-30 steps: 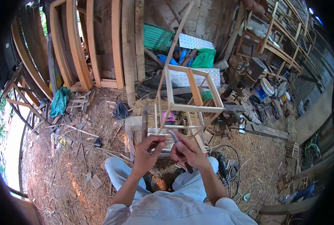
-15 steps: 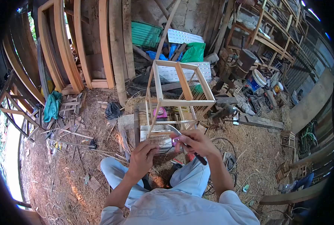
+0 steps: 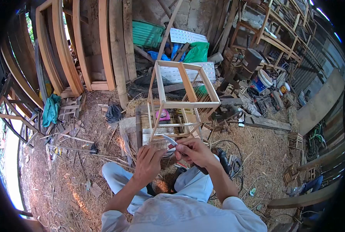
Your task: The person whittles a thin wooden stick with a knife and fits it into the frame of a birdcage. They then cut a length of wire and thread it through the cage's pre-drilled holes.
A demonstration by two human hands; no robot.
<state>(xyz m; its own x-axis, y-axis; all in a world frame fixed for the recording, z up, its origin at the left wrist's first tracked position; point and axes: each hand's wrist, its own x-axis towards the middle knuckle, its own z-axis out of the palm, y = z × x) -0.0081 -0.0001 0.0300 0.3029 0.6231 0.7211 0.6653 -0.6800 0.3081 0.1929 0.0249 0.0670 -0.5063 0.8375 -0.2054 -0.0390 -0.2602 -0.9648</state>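
My right hand [image 3: 195, 154] is closed around a knife with a curved, pale blade [image 3: 169, 140] and a dark handle, the blade pointing up and left. Just left of it, my left hand [image 3: 147, 160] has its fingers curled together; whatever they hold is too small to make out. Beyond both hands stands a wooden frame [image 3: 190, 105] shaped like a box, with thin sticks along its right side. A pink object [image 3: 163, 115] shows through the frame.
Curved wooden frames [image 3: 104, 46] lean at the back left. A green sheet [image 3: 197, 52], a white bucket [image 3: 262, 80] and a black cylinder [image 3: 252, 62] are at the back. Wood scraps and a black cable [image 3: 240, 164] lie on the ground.
The knife and my right hand have shifted left, and the blade now lies closer to my left hand. The whole view has moved slightly.
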